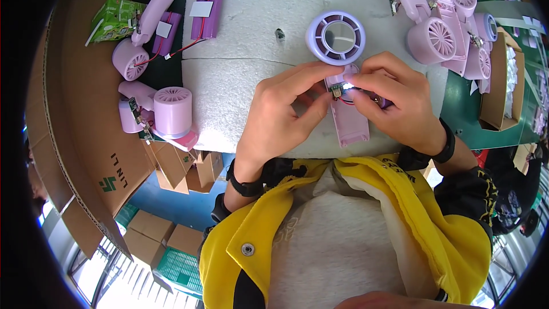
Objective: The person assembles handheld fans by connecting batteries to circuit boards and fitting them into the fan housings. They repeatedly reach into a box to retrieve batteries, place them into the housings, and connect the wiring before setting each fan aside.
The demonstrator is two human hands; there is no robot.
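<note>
Over the white foam block, my left hand (284, 105) and my right hand (396, 92) meet at a small green circuit board (338, 90). Both are closed, with thumbs and fingertips pinching the board from either side. A bright white light glows on it by my right fingertips. Thin red wires run below the board, and part of a dark purple piece shows under my right hand. Beneath lies a pink handle half-shell (350, 124) of a handheld fan. Its round lilac fan head (313, 39) with a grey centre disc sits just beyond my fingers.
Two purple wired battery packs (207, 17) lie at the foam's left edge. Pink fan parts (173, 111) stand at left, and more fan bodies (433, 40) pile up at right. A green packet (117, 18) and open cartons (86, 80) are left; a small box (490, 103) stands right.
</note>
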